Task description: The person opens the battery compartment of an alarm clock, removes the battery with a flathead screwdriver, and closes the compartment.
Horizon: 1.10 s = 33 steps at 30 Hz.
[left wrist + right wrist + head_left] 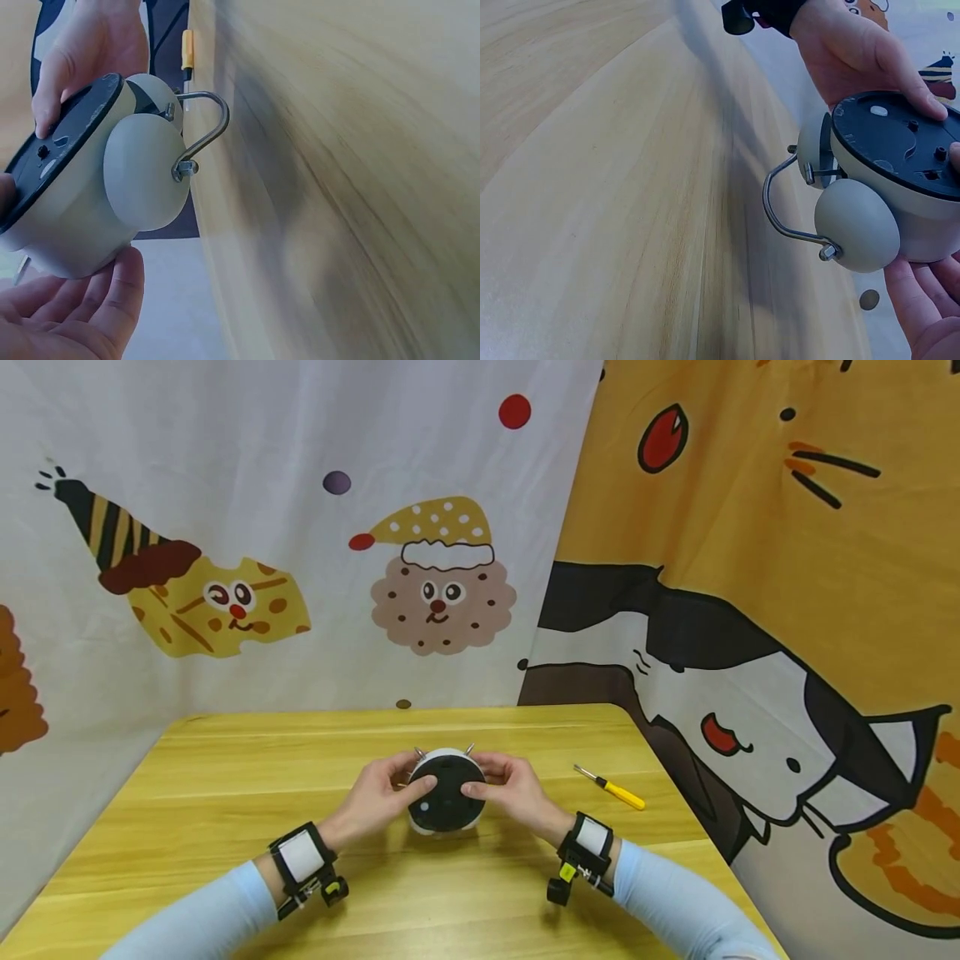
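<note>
A white twin-bell alarm clock is held between both hands above the table, its black back turned toward the head camera. It is upside down: two short metal legs point away at the top, while the rounded white bells and the bent metal handle are on the near side. My left hand grips one side, thumb on the black back and fingers underneath. On the opposite side my right hand holds it the same way. Small knobs show on the back in both wrist views.
On the wooden table, right of the hands, lies a screwdriver with a yellow handle, its tip pointing to the far left. Behind the table hangs a cartoon-printed curtain. Each wrist carries a strapped camera mount.
</note>
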### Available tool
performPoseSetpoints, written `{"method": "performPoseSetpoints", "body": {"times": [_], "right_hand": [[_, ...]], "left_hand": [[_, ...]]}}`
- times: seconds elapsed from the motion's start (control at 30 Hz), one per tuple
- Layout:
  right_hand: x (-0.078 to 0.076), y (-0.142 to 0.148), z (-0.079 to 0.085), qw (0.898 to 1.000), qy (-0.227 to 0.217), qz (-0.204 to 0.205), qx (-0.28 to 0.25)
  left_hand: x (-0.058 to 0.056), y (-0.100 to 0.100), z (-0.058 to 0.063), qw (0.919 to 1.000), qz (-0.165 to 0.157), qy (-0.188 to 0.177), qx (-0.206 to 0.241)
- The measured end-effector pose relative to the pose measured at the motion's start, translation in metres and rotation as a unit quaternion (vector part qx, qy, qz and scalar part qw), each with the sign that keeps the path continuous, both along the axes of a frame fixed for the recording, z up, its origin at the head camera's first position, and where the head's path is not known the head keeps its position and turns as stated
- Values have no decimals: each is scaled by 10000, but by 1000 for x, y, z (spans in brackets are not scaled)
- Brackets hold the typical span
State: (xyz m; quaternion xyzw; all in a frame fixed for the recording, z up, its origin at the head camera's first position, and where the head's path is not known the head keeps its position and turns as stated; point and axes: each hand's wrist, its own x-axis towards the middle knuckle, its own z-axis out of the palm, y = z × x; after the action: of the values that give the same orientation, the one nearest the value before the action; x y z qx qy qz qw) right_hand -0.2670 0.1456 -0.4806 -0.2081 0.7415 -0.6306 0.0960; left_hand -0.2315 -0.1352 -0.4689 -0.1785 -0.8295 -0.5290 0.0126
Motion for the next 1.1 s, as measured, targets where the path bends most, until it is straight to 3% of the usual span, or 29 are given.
{"method": "performPoseSetpoints", "body": {"times": [0.3,0.63,0.87,1.1], "right_hand": [[-5,-3,-4,9991,-164,43,396],[-11,-11,-9,9938,-927,-36,613],[-14,-15,-10,9923,-1048,-107,653],[-16,-19,-14,9921,-997,-356,680]], "left_hand": [[-6,-1,-2,9998,13,-99,-165],[-13,-5,-10,9978,208,-434,-459],[-15,-5,-12,9967,240,-601,-497],[-19,-3,-14,9949,302,-527,-806]]}}
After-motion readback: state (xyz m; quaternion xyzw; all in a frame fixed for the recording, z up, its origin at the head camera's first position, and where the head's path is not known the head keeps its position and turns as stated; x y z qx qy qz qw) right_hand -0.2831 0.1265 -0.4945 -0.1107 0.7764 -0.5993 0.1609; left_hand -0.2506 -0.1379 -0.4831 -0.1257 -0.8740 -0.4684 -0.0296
